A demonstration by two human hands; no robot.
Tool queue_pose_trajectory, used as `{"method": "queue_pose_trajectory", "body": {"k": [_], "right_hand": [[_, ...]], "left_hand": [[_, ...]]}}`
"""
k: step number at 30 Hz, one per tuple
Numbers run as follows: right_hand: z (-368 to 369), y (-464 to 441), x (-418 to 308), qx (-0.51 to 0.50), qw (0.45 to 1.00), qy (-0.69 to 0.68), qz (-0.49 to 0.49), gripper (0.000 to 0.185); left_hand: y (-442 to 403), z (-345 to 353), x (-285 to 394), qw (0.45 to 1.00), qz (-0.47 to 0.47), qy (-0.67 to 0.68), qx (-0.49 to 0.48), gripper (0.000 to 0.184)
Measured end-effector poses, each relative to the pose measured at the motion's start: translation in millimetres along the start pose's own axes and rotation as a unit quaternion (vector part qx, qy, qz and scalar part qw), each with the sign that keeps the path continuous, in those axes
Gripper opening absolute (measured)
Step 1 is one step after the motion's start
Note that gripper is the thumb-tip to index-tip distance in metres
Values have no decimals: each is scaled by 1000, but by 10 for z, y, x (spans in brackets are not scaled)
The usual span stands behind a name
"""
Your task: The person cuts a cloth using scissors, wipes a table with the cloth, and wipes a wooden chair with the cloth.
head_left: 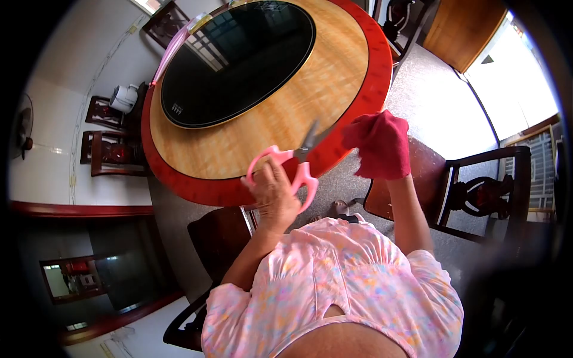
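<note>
Pink scissors show before the red table edge, apart from cloth.

Counted: one pair of scissors at centre, one cloth towards two o'clock, one round surface at twelve, at least six chairs, two towards nine.

Daylight enters from the right, where the opening is overexposed to white and the adjacent floor shows strong glare. The glass carries pale window reflections. The lower left and lower right are dim. Wide-angle distortion curves straight edges, and black vignetting borders the field. The scissors exhibit blur toward the blade tips; the desk is evenly lit.
</note>
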State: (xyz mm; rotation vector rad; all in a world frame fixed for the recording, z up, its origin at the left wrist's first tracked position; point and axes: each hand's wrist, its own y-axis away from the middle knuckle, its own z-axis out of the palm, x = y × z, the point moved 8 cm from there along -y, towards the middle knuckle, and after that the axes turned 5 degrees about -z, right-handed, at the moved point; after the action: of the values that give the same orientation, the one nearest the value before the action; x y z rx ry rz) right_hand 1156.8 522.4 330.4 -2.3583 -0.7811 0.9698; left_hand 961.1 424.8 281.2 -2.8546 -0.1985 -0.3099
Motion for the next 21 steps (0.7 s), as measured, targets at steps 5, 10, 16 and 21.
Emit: {"method": "queue_pose_trajectory", "body": {"k": [5, 10, 16, 21], "right_hand": [[231, 116, -59, -132, 936, 320, -67, 12], [380, 281, -73, -148, 988, -26, -39, 15], [494, 235, -120, -288, 899, -250, 216, 21], [760, 483, 162, -189, 905, -319, 208, 10]], "left_hand": [[80, 131, -539, 987, -144, -11, -71, 90], [77, 146, -553, 981, -161, 4, -111, 83], [66, 161, -457, 989, -116, 40, -79, 81], [40, 127, -391, 991, -93, 58, -79, 81]]}}
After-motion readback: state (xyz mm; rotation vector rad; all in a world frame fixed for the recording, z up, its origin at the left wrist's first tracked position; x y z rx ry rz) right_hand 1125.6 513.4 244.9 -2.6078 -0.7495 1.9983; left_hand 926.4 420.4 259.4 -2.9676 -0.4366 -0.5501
